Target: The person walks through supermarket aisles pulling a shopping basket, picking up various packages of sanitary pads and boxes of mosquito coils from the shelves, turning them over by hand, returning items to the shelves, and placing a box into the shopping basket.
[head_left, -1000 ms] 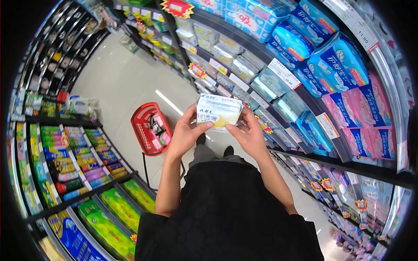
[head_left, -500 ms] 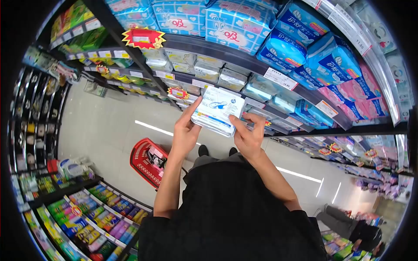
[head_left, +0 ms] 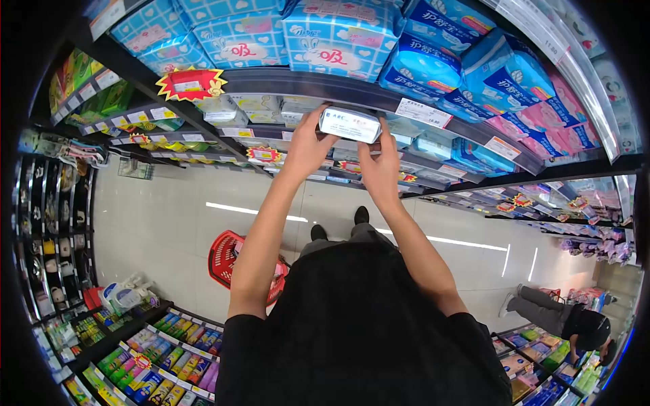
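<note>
A white pack of sanitary pads (head_left: pixel 350 124) with blue and red print is held between both hands at the front of a shelf, its narrow printed side facing me. My left hand (head_left: pixel 310 145) grips its left end, thumb below and fingers behind. Around the right end my right hand (head_left: pixel 380 162) is closed, thumb near the lower edge. Similar pale packs (head_left: pixel 257 107) stand in a row on the shelf just left of the hands. The back of the held pack is hidden, so I cannot tell whether it touches the shelf.
Blue checked packs (head_left: pixel 342 34) and dark blue packs (head_left: pixel 423 68) fill the shelf above. A red starburst price sign (head_left: pixel 191 84) juts from the shelf edge. On the floor sits a red shopping basket (head_left: pixel 222 257), left of my feet. Another person (head_left: pixel 575 325) stands at far right.
Both hands have moved up and forward to the shelf with the pack. It has tipped from showing its broad face to showing its narrow side. My feet have shifted.
</note>
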